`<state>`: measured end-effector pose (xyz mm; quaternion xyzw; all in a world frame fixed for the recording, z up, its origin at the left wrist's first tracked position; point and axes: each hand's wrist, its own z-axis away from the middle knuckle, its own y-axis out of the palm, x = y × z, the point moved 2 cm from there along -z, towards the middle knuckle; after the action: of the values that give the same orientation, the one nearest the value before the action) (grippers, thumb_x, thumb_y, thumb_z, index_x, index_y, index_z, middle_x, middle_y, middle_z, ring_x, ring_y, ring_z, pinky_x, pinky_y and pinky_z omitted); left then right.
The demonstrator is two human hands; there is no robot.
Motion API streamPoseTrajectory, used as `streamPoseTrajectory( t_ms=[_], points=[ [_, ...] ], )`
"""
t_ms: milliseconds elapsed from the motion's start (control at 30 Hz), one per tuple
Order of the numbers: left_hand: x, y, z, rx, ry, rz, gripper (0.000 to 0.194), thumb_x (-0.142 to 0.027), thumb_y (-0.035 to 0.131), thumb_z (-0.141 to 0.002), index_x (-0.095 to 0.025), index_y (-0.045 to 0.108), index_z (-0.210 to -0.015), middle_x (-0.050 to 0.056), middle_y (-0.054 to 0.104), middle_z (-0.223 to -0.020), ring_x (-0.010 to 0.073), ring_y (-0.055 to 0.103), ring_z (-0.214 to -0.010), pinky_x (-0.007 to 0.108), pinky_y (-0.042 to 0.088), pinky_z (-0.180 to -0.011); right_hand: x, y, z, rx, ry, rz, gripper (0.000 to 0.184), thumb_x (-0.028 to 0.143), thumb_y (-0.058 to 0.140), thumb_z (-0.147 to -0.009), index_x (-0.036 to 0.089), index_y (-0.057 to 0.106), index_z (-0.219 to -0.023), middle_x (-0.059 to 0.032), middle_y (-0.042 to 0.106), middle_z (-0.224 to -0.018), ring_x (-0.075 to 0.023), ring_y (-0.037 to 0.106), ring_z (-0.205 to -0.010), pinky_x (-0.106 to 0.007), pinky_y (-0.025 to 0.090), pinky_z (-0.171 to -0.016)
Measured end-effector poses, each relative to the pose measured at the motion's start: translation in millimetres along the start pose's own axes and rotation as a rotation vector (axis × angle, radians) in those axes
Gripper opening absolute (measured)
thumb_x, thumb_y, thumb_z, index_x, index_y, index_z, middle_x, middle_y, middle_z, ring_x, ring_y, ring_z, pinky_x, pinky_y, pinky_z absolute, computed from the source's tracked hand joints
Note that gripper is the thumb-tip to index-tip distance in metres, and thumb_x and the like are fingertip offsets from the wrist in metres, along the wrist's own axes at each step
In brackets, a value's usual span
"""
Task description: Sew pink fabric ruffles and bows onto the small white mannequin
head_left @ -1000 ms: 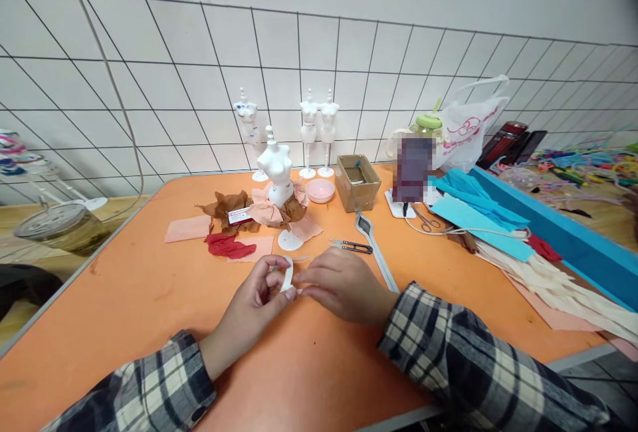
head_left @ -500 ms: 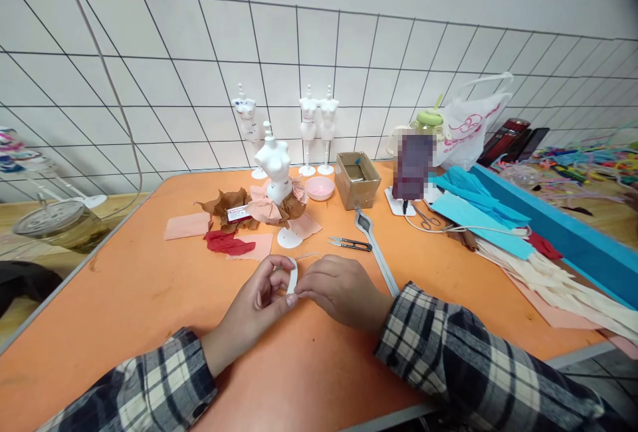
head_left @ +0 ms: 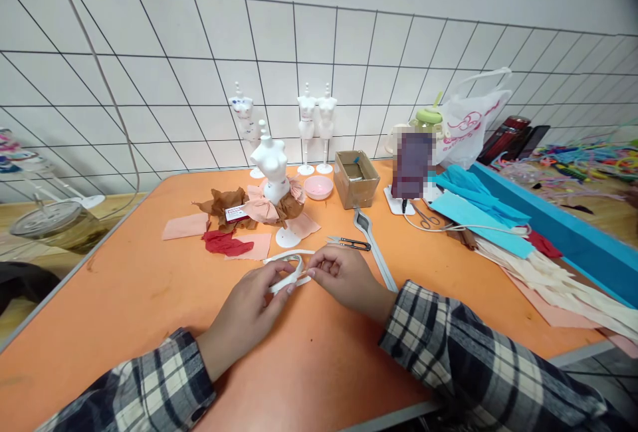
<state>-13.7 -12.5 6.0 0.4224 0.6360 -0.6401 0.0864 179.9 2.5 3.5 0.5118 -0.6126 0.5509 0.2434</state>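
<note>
My left hand (head_left: 252,299) is closed around a coil of narrow white tape (head_left: 284,283), thumb on its near side and fingers on the far side. A loose length of the tape curves out beyond the fingertips. My right hand (head_left: 343,276) pinches at the right side of the coil, apparently on a thin end of the tape; its fingertips partly hide it. Beyond my hands stands a white mini dress form (head_left: 272,159) with a gathered pink and brown crepe-paper skirt (head_left: 273,209). Thread snips (head_left: 351,244) lie just past my right hand.
Pink paper (head_left: 185,226), red paper (head_left: 226,243) and brown paper (head_left: 224,203) lie left of the form. Behind are a pink bowl (head_left: 318,187), a cardboard box (head_left: 357,179) and more dress forms (head_left: 306,123). Scissors (head_left: 427,219) and blue paper (head_left: 481,222) lie right.
My right fingertips have moved slightly away from my left hand. The tape, earlier a small upright loop, now lies flatter and wider, with a loose strip showing behind it.
</note>
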Motion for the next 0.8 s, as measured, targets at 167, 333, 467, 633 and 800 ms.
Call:
streamPoseTrajectory(
  t_ms=[167, 333, 467, 633, 800],
  points=[
    [0.7, -4.4, 0.0, 0.016, 0.058, -0.065, 0.028, -0.03, 0.041, -0.095, -0.025, 0.049, -0.121, 0.007, 0.063, -0.12, 0.0229, 0.06, -0.1, 0.033, 0.046, -0.083, -5.9, -3.9, -5.0, -0.034, 0.159, -0.17, 0.01, 0.027, 0.064, -0.076, 0.016, 0.066, -0.077, 0.0009, 0.06, -0.069, -0.0091, 0.048, -0.058, -0.022, 0.04, -0.055],
    [0.8, -7.9, 1.8, 0.023, 0.035, -0.075, 0.034, -0.032, 0.037, -0.096, -0.022, 0.048, -0.127, 0.009, 0.062, -0.123, 0.0236, 0.06, -0.103, 0.034, 0.047, -0.085, -7.5, -4.3, -4.5, 0.006, 0.369, -0.403, 0.02, 0.035, 0.065, -0.076, 0.016, 0.062, -0.08, 0.0033, 0.054, -0.062, -0.0082, 0.049, -0.051, -0.021, 0.043, -0.048],
    [-1.3, -8.8, 3.1, 0.002, 0.034, -0.049, 0.034, -0.032, 0.036, -0.097, -0.023, 0.051, -0.126, 0.008, 0.065, -0.119, 0.0232, 0.061, -0.104, 0.033, 0.047, -0.088, -6.5, -7.9, -4.1, 0.017, 0.379, -0.518, 0.039, 0.033, 0.067, -0.075, 0.02, 0.056, -0.11, -0.0021, 0.064, -0.09, -0.0061, 0.051, -0.05, -0.02, 0.044, -0.045],
    [2.9, -7.1, 6.3, -0.026, 0.066, -0.037, 0.033, -0.031, 0.039, -0.096, -0.023, 0.054, -0.125, 0.007, 0.065, -0.12, 0.0231, 0.061, -0.105, 0.033, 0.047, -0.089, 1.0, -15.3, -1.8, 0.215, 0.105, -0.595, 0.067, 0.024, 0.069, -0.074, 0.026, 0.04, -0.135, -0.0106, 0.057, -0.125, -0.0132, 0.061, -0.083, -0.024, 0.052, -0.063],
    [5.1, -7.4, 6.4, -0.016, 0.049, -0.016, 0.032, -0.031, 0.039, -0.096, -0.023, 0.055, -0.122, 0.008, 0.066, -0.117, 0.0231, 0.062, -0.101, 0.033, 0.048, -0.086, 6.3, -18.8, 1.6, 0.166, -0.137, -0.369, 0.038, 0.025, 0.048, -0.088, 0.02, 0.051, -0.126, -0.0126, 0.055, -0.13, -0.0216, 0.056, -0.109, -0.036, 0.053, -0.08]
  ],
)
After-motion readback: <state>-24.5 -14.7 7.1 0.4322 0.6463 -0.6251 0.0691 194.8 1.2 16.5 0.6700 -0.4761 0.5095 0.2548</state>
